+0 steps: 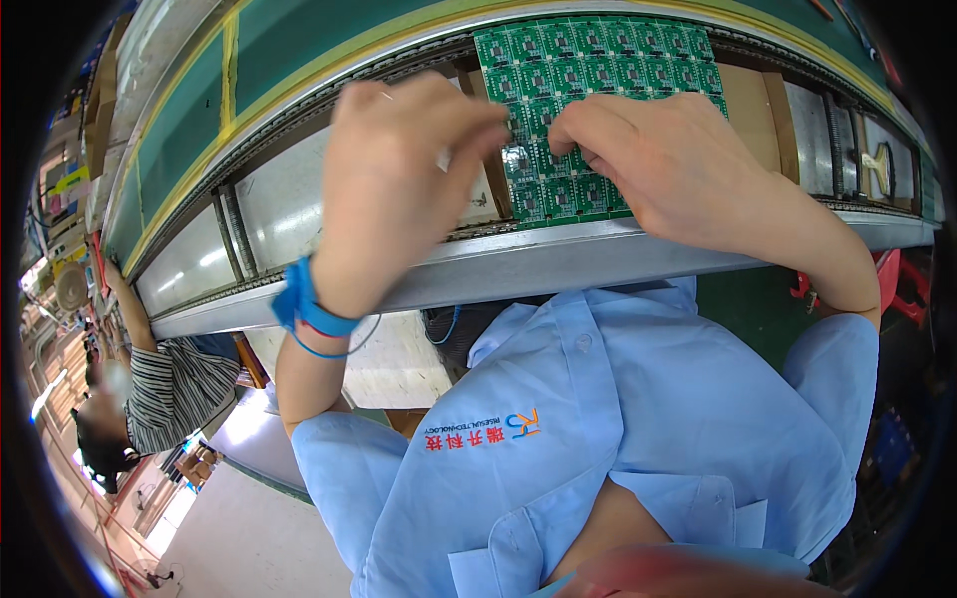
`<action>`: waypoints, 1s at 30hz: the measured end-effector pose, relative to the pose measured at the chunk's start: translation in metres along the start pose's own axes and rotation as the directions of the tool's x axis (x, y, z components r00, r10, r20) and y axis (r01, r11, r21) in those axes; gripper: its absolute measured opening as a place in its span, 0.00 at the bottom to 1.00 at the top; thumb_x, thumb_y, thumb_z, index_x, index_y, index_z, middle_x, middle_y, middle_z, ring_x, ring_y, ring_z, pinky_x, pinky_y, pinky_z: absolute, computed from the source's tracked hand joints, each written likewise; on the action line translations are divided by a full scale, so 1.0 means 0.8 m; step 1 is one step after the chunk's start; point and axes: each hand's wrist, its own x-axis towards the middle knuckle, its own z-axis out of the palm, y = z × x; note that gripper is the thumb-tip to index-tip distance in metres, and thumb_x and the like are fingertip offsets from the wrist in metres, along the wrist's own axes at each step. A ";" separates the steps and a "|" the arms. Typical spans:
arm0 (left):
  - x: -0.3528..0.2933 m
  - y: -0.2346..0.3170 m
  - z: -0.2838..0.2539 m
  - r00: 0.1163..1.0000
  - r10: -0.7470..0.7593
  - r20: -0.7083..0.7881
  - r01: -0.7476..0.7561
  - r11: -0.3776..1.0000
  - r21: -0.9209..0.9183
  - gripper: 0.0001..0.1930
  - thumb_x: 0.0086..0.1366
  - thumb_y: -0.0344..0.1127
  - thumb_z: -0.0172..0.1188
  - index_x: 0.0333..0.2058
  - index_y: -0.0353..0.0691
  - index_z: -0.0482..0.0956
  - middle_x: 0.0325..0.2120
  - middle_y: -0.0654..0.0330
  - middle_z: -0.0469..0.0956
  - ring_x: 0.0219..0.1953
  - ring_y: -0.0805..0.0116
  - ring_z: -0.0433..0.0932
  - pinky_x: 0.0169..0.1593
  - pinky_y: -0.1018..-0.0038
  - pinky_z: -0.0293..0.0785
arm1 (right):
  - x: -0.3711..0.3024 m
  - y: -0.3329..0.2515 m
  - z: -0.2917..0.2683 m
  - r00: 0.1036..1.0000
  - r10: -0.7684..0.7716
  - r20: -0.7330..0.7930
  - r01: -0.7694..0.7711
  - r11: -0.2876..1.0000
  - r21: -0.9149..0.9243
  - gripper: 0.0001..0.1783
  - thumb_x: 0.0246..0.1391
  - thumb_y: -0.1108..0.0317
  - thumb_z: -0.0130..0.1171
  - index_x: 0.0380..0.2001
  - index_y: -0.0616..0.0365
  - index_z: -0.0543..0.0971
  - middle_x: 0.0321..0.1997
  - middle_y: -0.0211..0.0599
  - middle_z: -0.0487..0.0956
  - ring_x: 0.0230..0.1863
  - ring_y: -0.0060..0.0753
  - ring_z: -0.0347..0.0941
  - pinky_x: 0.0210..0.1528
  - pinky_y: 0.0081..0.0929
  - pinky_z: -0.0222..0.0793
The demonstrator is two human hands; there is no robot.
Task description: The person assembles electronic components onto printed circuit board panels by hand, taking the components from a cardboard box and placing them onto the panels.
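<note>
A green panel of joined circuit boards (598, 75), dotted with small dark and pale parts, lies across the metal rails in front of me. My left hand (399, 164) hovers over the panel's left edge, blurred, its fingers curled into a pinch. A small whitish bit shows by those fingers, but I cannot make out what it is. My right hand (668, 164) is over the panel, thumb and forefinger bent together at the board surface. Whatever sits between these fingertips is hidden or too small to name. Around my left wrist is a blue wrist strap (319, 309) with a thin cord.
The conveyor's front metal rail (518, 249) curves across between my body and the panel. Behind it runs a green surface edged with yellow tape (227, 70). At far left, a person in a striped shirt (184, 394) reaches toward the line. A red stool (902, 284) stands at right.
</note>
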 end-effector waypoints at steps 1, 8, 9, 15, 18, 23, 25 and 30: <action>0.005 -0.006 -0.009 0.995 -0.085 -0.049 0.084 0.996 -0.017 0.06 0.54 0.31 0.67 0.33 0.44 0.85 0.26 0.61 0.80 0.26 0.63 0.76 0.35 0.69 0.67 | 0.002 -0.003 0.000 1.000 -0.021 -0.002 0.020 0.999 -0.044 0.15 0.44 0.79 0.55 0.39 0.61 0.71 0.28 0.41 0.77 0.29 0.48 0.77 0.28 0.41 0.71; 0.079 -0.091 -0.015 0.931 -0.290 -0.222 0.320 0.941 0.113 0.10 0.61 0.32 0.63 0.35 0.29 0.79 0.30 0.45 0.80 0.30 0.51 0.79 0.35 0.65 0.74 | -0.002 -0.025 0.001 0.997 0.011 0.083 0.012 0.964 -0.266 0.18 0.48 0.77 0.55 0.45 0.56 0.72 0.35 0.35 0.76 0.27 0.42 0.76 0.24 0.34 0.69; 0.073 -0.101 -0.025 0.917 -0.305 -0.258 0.351 0.923 0.157 0.10 0.61 0.33 0.63 0.34 0.29 0.79 0.30 0.44 0.80 0.31 0.48 0.79 0.36 0.63 0.74 | 0.000 -0.037 -0.001 0.995 -0.008 0.095 0.036 0.953 -0.301 0.17 0.49 0.76 0.55 0.45 0.56 0.72 0.34 0.36 0.76 0.26 0.40 0.76 0.23 0.33 0.69; 0.091 -0.166 0.004 0.907 -0.396 -0.144 0.403 0.915 0.021 0.12 0.61 0.36 0.63 0.33 0.31 0.78 0.30 0.42 0.79 0.35 0.43 0.78 0.39 0.57 0.73 | -0.003 -0.032 0.004 0.998 -0.032 0.045 0.046 0.926 -0.375 0.15 0.48 0.73 0.57 0.42 0.58 0.71 0.27 0.36 0.73 0.22 0.33 0.76 0.20 0.30 0.70; 0.075 -0.178 0.005 0.923 -0.297 -0.243 0.329 0.939 0.101 0.11 0.63 0.36 0.62 0.32 0.31 0.76 0.29 0.42 0.79 0.35 0.42 0.78 0.38 0.56 0.72 | 0.003 -0.016 -0.011 0.999 -0.037 0.006 0.038 0.970 -0.238 0.14 0.51 0.72 0.58 0.42 0.56 0.73 0.28 0.37 0.76 0.23 0.34 0.76 0.22 0.30 0.71; 0.072 -0.146 -0.005 0.926 -0.244 -0.288 0.307 0.931 0.200 0.10 0.64 0.34 0.60 0.31 0.32 0.74 0.28 0.42 0.78 0.34 0.40 0.77 0.36 0.56 0.72 | 0.091 0.065 -0.057 0.964 0.082 -0.255 -0.159 0.940 -0.301 0.18 0.55 0.68 0.61 0.50 0.60 0.78 0.48 0.44 0.79 0.53 0.46 0.73 0.48 0.37 0.71; 0.081 -0.137 -0.005 0.922 -0.276 -0.273 0.332 0.925 0.185 0.10 0.64 0.34 0.60 0.31 0.32 0.74 0.28 0.42 0.78 0.34 0.40 0.77 0.36 0.56 0.72 | 0.104 0.118 -0.045 0.942 0.028 -0.335 -0.166 0.906 -0.390 0.20 0.56 0.62 0.61 0.51 0.58 0.78 0.51 0.44 0.78 0.56 0.48 0.72 0.52 0.40 0.69; 0.080 -0.130 -0.011 0.928 -0.241 -0.285 0.294 0.942 0.163 0.10 0.62 0.33 0.61 0.31 0.29 0.77 0.28 0.41 0.78 0.34 0.40 0.77 0.36 0.57 0.72 | 0.124 0.156 -0.036 0.935 0.050 -0.352 -0.152 0.952 -0.267 0.15 0.55 0.61 0.62 0.42 0.58 0.82 0.46 0.43 0.79 0.52 0.50 0.72 0.51 0.41 0.69</action>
